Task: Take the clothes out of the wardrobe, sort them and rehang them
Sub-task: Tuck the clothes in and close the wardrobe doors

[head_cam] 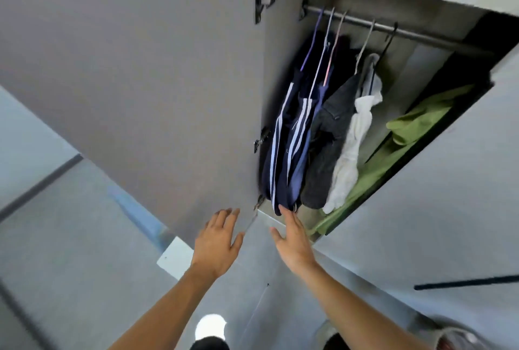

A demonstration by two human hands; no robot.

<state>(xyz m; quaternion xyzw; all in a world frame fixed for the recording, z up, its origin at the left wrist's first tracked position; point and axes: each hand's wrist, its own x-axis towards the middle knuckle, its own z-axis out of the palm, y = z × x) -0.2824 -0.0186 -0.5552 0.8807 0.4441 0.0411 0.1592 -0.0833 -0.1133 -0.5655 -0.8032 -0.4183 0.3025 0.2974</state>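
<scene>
The wardrobe stands open, its metal rail [415,34] running across the top. From it hang navy striped track pants [289,136], a dark grey garment [325,142] and a white garment [351,147], all on hangers. A green garment [415,122] lies at the right inside. My left hand [217,240] is spread flat against the lower edge of the open grey door [134,69]. My right hand [293,237] reaches up with fingers apart, its fingertips at the hem of the navy pants, holding nothing.
The second door [438,195] on the right is shut, with a dark bar handle [466,282]. A grey floor and my white shoe [210,327] show below. A pale blue strip [137,209] runs along the floor at the left.
</scene>
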